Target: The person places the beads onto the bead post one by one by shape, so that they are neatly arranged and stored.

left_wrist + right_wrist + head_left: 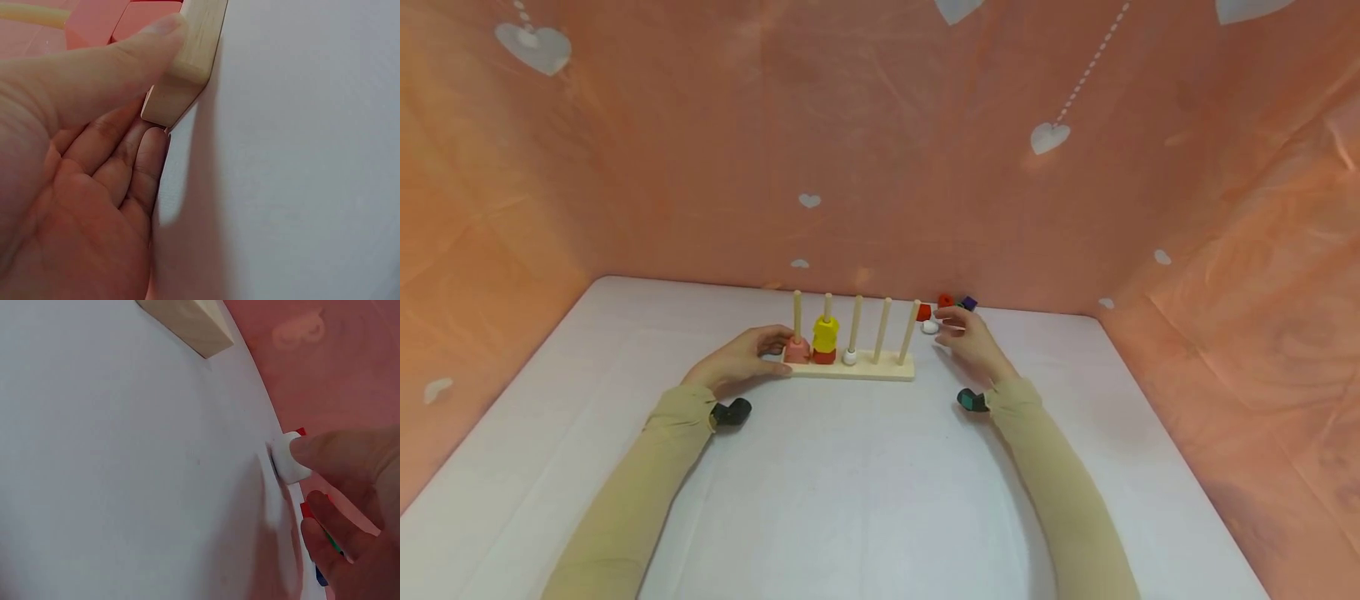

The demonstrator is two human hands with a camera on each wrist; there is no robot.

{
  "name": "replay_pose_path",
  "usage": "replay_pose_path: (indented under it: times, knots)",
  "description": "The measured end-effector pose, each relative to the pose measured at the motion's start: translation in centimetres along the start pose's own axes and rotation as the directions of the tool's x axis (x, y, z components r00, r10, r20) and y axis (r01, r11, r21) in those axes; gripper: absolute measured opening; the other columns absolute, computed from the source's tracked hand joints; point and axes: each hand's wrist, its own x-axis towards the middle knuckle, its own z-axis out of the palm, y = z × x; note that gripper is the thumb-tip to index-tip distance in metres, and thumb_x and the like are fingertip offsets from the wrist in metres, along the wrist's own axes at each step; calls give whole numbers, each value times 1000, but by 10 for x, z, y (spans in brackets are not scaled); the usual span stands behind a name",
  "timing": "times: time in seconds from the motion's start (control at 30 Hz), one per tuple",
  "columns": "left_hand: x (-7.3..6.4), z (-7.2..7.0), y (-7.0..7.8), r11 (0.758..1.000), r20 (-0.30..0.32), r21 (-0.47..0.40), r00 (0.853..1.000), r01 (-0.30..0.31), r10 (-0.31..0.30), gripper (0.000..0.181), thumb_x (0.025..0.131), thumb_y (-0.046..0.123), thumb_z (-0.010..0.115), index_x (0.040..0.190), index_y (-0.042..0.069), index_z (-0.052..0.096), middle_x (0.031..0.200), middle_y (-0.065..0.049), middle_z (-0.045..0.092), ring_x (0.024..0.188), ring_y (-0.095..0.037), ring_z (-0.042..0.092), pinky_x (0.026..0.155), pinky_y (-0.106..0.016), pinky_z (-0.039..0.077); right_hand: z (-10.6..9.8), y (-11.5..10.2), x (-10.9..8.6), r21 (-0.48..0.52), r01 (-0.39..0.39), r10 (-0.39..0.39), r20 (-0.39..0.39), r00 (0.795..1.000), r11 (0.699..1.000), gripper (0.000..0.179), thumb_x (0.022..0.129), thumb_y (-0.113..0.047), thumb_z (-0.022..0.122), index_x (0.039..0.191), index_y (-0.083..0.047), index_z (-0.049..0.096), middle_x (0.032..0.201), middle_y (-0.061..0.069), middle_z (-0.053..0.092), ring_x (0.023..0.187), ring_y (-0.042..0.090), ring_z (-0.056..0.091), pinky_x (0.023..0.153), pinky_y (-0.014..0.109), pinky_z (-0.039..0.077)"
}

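Note:
A wooden peg stand (853,372) with several upright pegs stands on the table. Pink blocks (797,351) sit on its leftmost peg. Yellow pieces (825,333) over a red piece (824,357) fill the second peg, and a small white bead (850,357) is at the foot of the third. My left hand (737,357) grips the stand's left end, its thumb (144,53) on top of the base. Beyond the stand's right end, my right hand (972,340) pinches a white bead (286,459) near the table surface, thumb overlapping it; the index fingertip is hidden in the right wrist view.
Behind the right hand lie loose red pieces (923,312) and a dark purple block (969,303), partly covered by the fingers. The table's back edge runs close behind them, against a pink curtain (880,167) with white hearts.

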Motion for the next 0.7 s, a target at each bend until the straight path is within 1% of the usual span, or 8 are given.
replay_pose_path:
  times: [0.17, 0.27, 0.4, 0.57, 0.7]
  knots:
    - [0, 2, 1, 1000, 7, -15, 1000, 4, -4, 65, 82, 7, 75, 137, -3, 41, 137, -21, 46, 128, -36, 40, 110, -50, 25, 6, -1, 5, -3, 0, 0, 47, 999, 1000, 43, 84, 8, 65, 126, 1, 56, 129, 17, 54, 122, 31, 48, 100, 42, 43]
    - [-1, 2, 2, 999, 3, -28, 1000, 18, -17, 66, 82, 7, 75, 138, -2, 41, 137, -20, 46, 128, -36, 39, 110, -50, 25, 9, -1, 7, -14, 10, -9, 51, 999, 1000, 42, 84, 9, 65, 124, 1, 58, 126, 18, 56, 120, 31, 49, 99, 42, 43]
    - [-1, 2, 2, 1000, -2, -18, 1000, 22, -22, 66, 82, 7, 75, 138, -1, 41, 138, -19, 46, 128, -35, 39, 110, -49, 26, 12, -2, 9, -29, -10, 11, 38, 999, 1000, 39, 84, 9, 66, 122, -2, 60, 122, 13, 59, 117, 27, 51, 99, 40, 43]
    - [-1, 1, 3, 1000, 3, -7, 1000, 19, -19, 67, 82, 8, 75, 139, -2, 40, 138, -20, 45, 128, -36, 39, 110, -50, 26, 15, -1, 11, -73, -7, 11, 52, 999, 997, 32, 85, 9, 66, 115, 0, 64, 115, 12, 63, 109, 26, 55, 93, 37, 47]
    - [-1, 0, 2, 1000, 3, -8, 1000, 11, -11, 68, 83, 9, 75, 139, -3, 39, 138, -21, 45, 128, -36, 39, 110, -50, 25, 15, 0, 10, -98, -12, 18, 61, 998, 995, 29, 85, 7, 66, 114, -1, 65, 114, 10, 64, 107, 25, 56, 91, 35, 48]
